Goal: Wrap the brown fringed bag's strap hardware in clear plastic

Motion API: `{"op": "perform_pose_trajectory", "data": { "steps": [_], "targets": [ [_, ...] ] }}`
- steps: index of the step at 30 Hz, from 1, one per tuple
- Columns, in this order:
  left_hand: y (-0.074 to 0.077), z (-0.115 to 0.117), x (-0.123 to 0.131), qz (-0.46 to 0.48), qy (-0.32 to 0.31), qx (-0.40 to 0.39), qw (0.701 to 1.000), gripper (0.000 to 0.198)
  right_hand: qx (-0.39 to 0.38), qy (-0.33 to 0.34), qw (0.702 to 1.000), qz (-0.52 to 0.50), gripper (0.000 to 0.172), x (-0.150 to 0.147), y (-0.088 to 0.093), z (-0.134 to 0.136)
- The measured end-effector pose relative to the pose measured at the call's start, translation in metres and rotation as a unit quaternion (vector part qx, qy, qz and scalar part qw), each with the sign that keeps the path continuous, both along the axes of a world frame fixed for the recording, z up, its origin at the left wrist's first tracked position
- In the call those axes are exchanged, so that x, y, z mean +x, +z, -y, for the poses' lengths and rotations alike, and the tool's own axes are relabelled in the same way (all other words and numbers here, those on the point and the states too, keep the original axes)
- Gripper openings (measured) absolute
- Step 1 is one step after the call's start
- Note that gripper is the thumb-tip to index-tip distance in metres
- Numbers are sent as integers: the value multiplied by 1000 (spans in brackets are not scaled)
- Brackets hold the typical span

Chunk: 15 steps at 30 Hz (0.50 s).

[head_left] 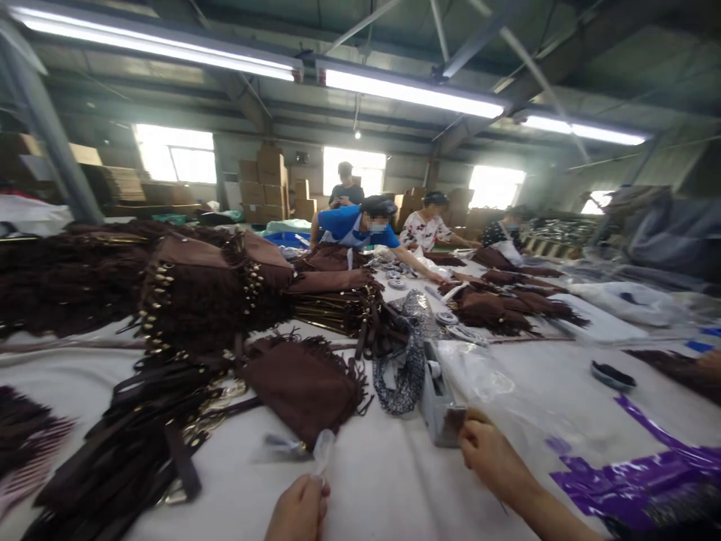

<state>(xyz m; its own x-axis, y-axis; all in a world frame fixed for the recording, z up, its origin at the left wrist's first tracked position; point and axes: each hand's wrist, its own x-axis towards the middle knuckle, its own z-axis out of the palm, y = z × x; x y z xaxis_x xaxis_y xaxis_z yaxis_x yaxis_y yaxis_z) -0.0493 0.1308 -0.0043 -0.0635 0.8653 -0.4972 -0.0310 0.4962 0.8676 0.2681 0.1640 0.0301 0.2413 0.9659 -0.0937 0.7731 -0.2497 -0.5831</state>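
My left hand (298, 511) is closed on a clear plastic strip (323, 453) that stands up from the fingers. Just beyond it lies a brown fringed bag (307, 387), its lower corner close to the plastic. My right hand (490, 454) is closed at the near end of a grey tape dispenser (436, 398), fingertips against its front edge. What those fingers pinch, if anything, is too small and blurred to make out. A grey patterned cloth loop (399, 376) rests along the dispenser's left side.
Dark straps with gold clasps (140, 421) spread at left, before stacked brown fringed bags (191, 278). Clear plastic (478, 372) lies behind the dispenser, purple plastic (625, 481) at right. Across the table, a person in blue (343, 225) reaches over; others are beyond.
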Motion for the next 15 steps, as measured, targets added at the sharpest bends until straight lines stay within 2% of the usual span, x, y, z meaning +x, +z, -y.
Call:
{"op": "perform_pose_trajectory", "data": {
  "steps": [2, 4, 6, 8, 11, 15],
  "targets": [
    [-1, 3, 1, 6, 6, -5, 1000, 32, -35, 93, 995, -21, 20, -16, 2, 11],
    [-3, 5, 2, -31, 17, 10, 999, 29, -75, 211, 971, -84, 21, -41, 8, 19],
    [-5, 7, 1, -96, 20, 47, 994, 27, -87, 282, 946, -137, 21, -73, 16, 21],
    [-4, 9, -1, -177, 3, 95, 980, 27, -84, 316, 928, -179, 21, -107, 21, 14],
    [2, 13, -5, -293, -30, 158, 942, 30, -84, 339, 910, -225, 20, -153, 19, -3],
    [7, 21, -11, -379, -61, 187, 904, 32, -117, 348, 902, -225, 22, -194, 12, -21]
  ]
}}
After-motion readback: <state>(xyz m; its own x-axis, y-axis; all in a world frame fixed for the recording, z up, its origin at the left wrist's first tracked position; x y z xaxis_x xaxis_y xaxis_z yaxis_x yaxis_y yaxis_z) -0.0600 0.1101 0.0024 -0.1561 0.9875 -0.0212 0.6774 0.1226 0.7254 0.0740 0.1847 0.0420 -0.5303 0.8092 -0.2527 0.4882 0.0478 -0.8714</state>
